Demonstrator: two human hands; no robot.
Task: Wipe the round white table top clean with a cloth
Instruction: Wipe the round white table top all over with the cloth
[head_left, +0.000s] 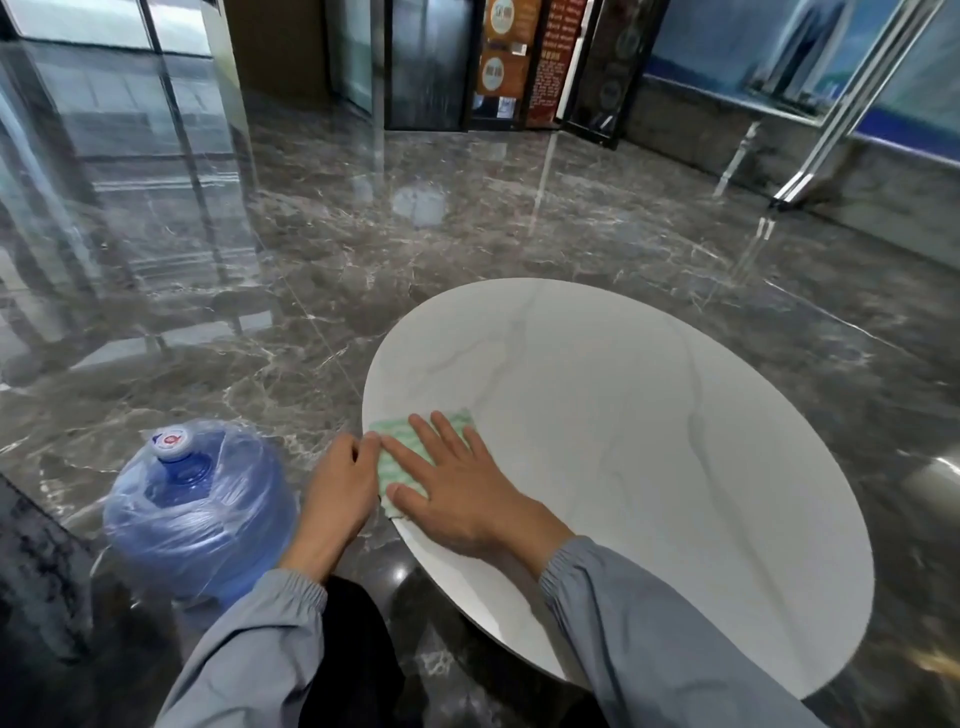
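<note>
A person wipes a round white tabletop (649, 441) in a lobby with a polished dark marble floor (467, 234). The right hand (457, 483) lies flat on a green-and-white striped cloth (392, 426), fingers straight and spread, palm pressing the fabric onto the stone. The cloth sits at the tabletop's left edge, close to the person, with its left side reaching the rim and one corner showing beyond the fingertips.

The left hand (340, 483) meets the same edge from outside the table, with its fingers bent toward the rim and touching the cloth's left border. Whether it pinches the cloth or only steadies against the rim cannot be told from this angle. Both arms wear light grey sleeves (649, 613) with gathered cuffs.

The white surface shows faint grey veining and carries only the cloth and the hand on it.

On the floor to the left of the table, just beside the left forearm, stands a large blue water bottle (197, 509), capped and wrapped in clear plastic film. Glass panels (130, 104) rise at far left, mirrored in the glossy floor. Across the room, dark-framed doors (426, 62) stand next to orange and red posters (506, 52), whose lettering is too small to read.
</note>
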